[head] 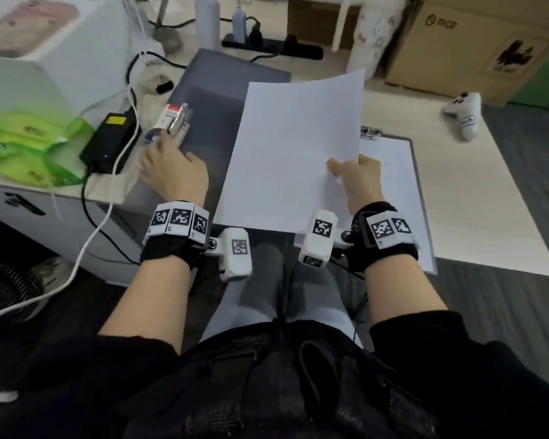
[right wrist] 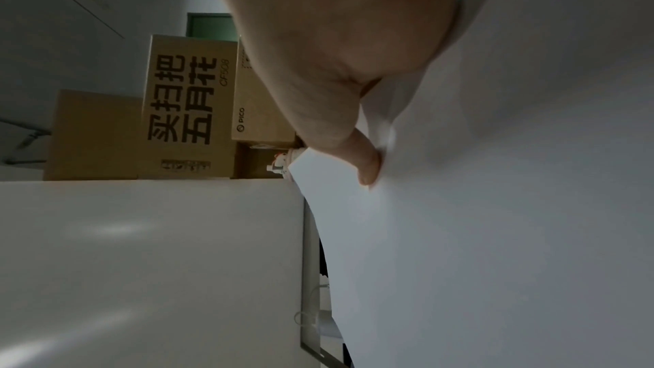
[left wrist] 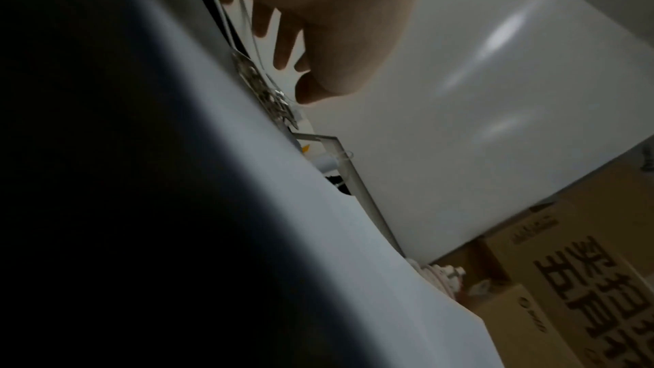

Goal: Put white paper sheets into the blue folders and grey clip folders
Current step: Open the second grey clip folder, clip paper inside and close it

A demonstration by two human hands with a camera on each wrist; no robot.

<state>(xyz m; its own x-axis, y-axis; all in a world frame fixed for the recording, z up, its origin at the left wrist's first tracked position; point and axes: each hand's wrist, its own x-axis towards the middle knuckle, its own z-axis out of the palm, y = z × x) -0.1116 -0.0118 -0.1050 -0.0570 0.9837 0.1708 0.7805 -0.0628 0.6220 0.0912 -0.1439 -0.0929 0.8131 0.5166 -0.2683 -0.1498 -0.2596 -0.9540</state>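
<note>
A pale desk [head: 476,198] fills the right half of the head view, with cardboard boxes [head: 476,42] across the upper right and a black power adapter [head: 108,141] and green packets [head: 29,144] at the left edge. In the centre the right hand [head: 358,182] holds a white paper sheet [head: 295,147] clear of the desk; the thumb lies on top near the sheet's right edge, and the right wrist view shows the thumb pressed against the paper, so the hand pinches it. Below it, toward the right, a grey clip folder [head: 417,185] lies flat with paper already on it and its metal clip [head: 371,132] at the top. An open blue folder [head: 210,99] lies left of centre. The left hand [head: 171,172] rests at that folder's left edge, fingers reaching toward its metal clamp [head: 178,120]; whether they grip it I cannot tell.

To do this step well, the left hand should probably lift the clamp fully before the sheet arrives. The sheet bows slightly, so sliding it in flat and squaring its edge against the spine would prevent creasing.
</note>
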